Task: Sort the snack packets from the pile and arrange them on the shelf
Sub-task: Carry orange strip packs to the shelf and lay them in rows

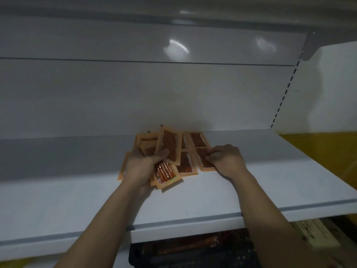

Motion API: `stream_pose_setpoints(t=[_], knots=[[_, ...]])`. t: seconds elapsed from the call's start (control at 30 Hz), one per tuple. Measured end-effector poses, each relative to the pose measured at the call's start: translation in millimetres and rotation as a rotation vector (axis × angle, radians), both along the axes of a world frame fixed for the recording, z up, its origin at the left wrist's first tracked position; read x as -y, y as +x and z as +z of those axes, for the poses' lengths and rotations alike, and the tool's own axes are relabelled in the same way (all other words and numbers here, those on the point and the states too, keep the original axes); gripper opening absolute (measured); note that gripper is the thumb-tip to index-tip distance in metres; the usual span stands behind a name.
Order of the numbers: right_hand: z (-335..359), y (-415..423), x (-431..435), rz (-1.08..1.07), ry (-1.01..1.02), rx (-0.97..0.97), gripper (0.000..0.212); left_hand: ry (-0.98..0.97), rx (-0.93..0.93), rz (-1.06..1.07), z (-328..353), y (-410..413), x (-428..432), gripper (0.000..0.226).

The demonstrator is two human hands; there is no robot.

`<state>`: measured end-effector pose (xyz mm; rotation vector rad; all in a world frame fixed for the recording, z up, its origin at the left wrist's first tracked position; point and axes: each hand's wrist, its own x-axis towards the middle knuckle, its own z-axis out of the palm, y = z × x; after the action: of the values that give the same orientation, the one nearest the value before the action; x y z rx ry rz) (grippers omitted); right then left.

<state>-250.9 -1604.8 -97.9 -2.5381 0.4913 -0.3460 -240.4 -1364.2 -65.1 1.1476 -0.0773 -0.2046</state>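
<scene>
Evidently the arranging step is in hand. The left hand (144, 165) is closed round a loose fan of orange snack packets (170, 146), its thumb pressed across the front one, which tilts up off the white shelf (251, 186). The rest of the pile (164, 176) lies under and around that hand. The right hand (226, 157) has its fingers curled, with thumb and fingertips pinching the near packet (202, 161), which lies flat on the shelf at three o'clock of the pile. A second laid packet (198, 140) lies flat just beyond it at twelve o'clock, the two almost end to end, so a neat column seems to be starting there. As I judge it, the task is at an early stage, since most packets are heaped or held. The next move likely calls for squaring the near packet against its neighbour, letting go, then drawing one packet from the left hand's fan without spilling the others. Each packet has a clear window showing reddish-brown sticks and a zigzag-cut edge. Any brand or print on them is too blurred to read, and no other writing can be made out. A dark crate (193, 254) sits on the level below at six o'clock, its contents too dim to name.
</scene>
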Motion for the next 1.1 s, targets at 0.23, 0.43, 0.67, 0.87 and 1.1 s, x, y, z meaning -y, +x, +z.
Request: stream_pose_setpoints(t=[0.23,0.43,0.67,0.87,1.1], knots=[[26.6,-21.3,-53.3,0.087,0.514,0.472,0.033,0.135,0.08,0.018,6.2,-6.1,-6.9,0.032],[28.2,-16.7,-124.1,0.248,0.797,0.458,0.036,0.218,0.114,-0.107,13.7,-17.2,-32.4,0.037],[18.9,-23.0,-170.4,0.152,0.927,0.42,0.026,0.071,-0.113,-0.194,11.9,-32.3,-91.6,0.033],[9.1,-49.4,-196.8,0.253,0.764,0.255,0.041,0.24,-0.06,0.021,6.5,-27.2,-154.0,0.033],[5.5,-60.2,-231.6,0.199,0.339,0.093,0.047,0.439,0.01,0.111,-8.6,-16.8,-186.3,0.042]])
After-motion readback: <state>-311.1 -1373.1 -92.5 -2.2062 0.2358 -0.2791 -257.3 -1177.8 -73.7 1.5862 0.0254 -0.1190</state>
